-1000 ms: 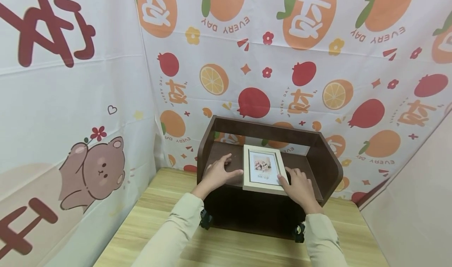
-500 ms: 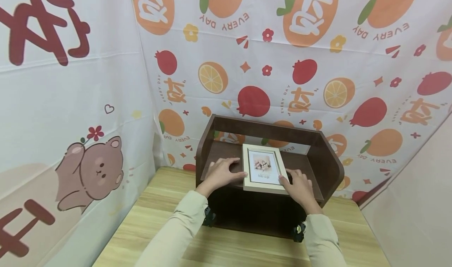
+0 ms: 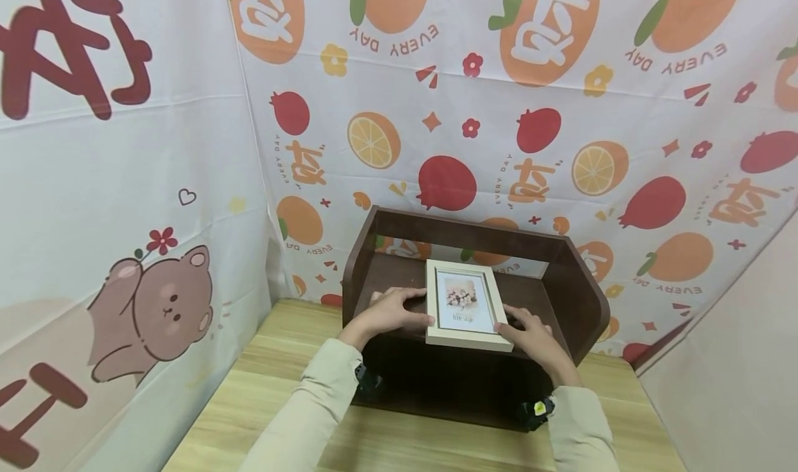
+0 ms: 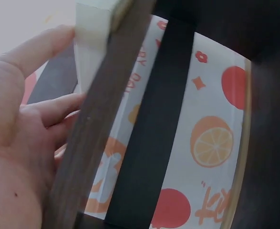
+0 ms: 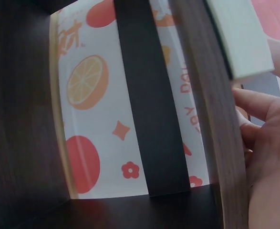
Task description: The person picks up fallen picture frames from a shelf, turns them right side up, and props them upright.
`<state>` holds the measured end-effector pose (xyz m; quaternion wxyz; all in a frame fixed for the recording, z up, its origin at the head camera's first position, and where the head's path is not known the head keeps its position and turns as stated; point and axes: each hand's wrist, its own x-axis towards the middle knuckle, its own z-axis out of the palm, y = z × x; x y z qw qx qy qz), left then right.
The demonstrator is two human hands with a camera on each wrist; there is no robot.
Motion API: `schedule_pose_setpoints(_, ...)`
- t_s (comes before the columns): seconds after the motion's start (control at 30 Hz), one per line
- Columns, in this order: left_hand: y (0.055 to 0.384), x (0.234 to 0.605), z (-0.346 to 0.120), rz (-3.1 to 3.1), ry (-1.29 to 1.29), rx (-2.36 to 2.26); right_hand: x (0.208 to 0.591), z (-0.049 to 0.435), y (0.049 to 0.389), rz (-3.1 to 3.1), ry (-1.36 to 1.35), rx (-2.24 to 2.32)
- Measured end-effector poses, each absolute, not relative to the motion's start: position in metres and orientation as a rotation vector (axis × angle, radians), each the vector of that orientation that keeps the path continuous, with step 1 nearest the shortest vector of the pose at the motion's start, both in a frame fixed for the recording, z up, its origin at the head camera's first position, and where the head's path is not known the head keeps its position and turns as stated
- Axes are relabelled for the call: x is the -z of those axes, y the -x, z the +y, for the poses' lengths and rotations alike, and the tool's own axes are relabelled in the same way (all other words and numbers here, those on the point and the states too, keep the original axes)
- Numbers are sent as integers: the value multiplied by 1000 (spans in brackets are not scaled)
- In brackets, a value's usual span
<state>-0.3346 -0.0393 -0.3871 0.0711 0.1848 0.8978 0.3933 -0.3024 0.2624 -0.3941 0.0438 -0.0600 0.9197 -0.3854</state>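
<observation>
A cream picture frame (image 3: 464, 302) with a flower print lies face up on the upper board of a dark brown desktop shelf (image 3: 464, 230), its near end sticking out past the board's front edge. My left hand (image 3: 388, 312) is at its left side, thumb at the near corner and fingers along the edge. My right hand (image 3: 537, 340) grips the opposite side, thumb over the border. The left wrist view has the thumb (image 4: 49, 45) against the frame's side (image 4: 89, 43), fingers lower. In the right wrist view, the frame's corner (image 5: 247, 47) overhangs the board, partly covering my thumb.
The shelf stands on a light wooden table (image 3: 255, 389) against a fruit-print cloth (image 3: 449, 132). Raised side panels (image 3: 586, 292) flank the upper board, and a dark hollow (image 3: 445, 378) lies below it. A bear-print cloth (image 3: 231, 146) hangs at the left.
My left hand has come in from the left and now touches the picture frame. The right hand stays at the frame's right side, its wrist slightly further right. The head view shifts slightly.
</observation>
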Motion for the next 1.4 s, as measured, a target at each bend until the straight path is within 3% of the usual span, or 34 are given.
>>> schedule_pose_setpoints(1.0, 332, 393, -40, 2383, -612, -1676, 404, 271, 302, 2598, 325, 1675)
schedule_pose_setpoints(1.4, 335, 397, -33, 2280, -640, -1871, 403, 273, 303, 2627, 356, 1626)
